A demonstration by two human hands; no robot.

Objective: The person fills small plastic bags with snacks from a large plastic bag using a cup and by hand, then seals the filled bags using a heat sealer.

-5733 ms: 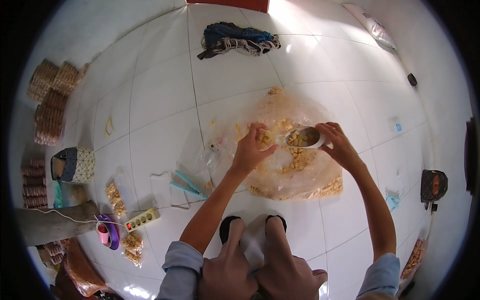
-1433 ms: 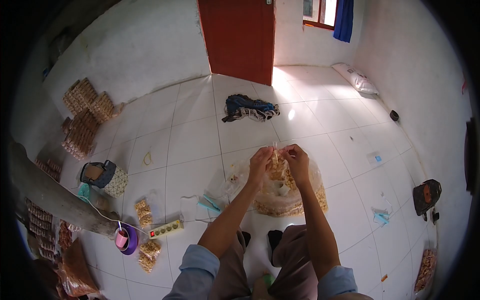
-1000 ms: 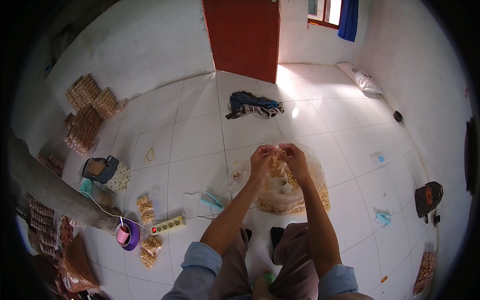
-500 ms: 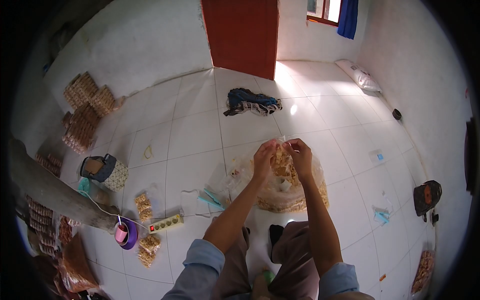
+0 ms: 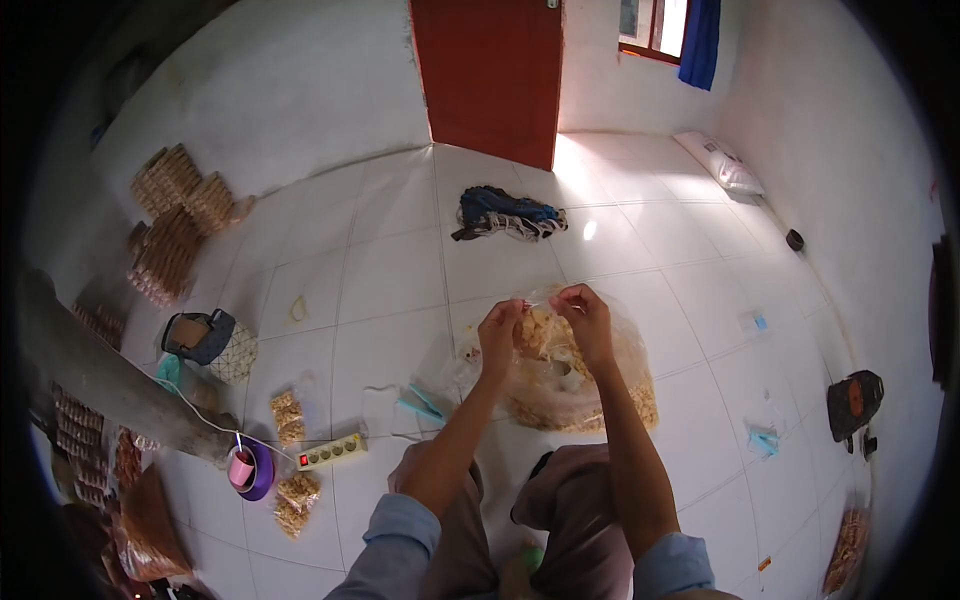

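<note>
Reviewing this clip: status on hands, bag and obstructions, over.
Left hand and right hand pinching the top of the small bag. Snack pieces inside, above the large bag. Nothing visibly blocking.

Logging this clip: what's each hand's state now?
Left hand: closed, pinching the snack bag near its top.
Right hand: closed, pinching the snack bag too.

Thin clear plastic of small bag (image 5: 541, 332) and large bag (image 5: 543, 398), glossy floor tiles (image 5: 392, 282), matt cloth trousers (image 5: 578, 492)
</note>
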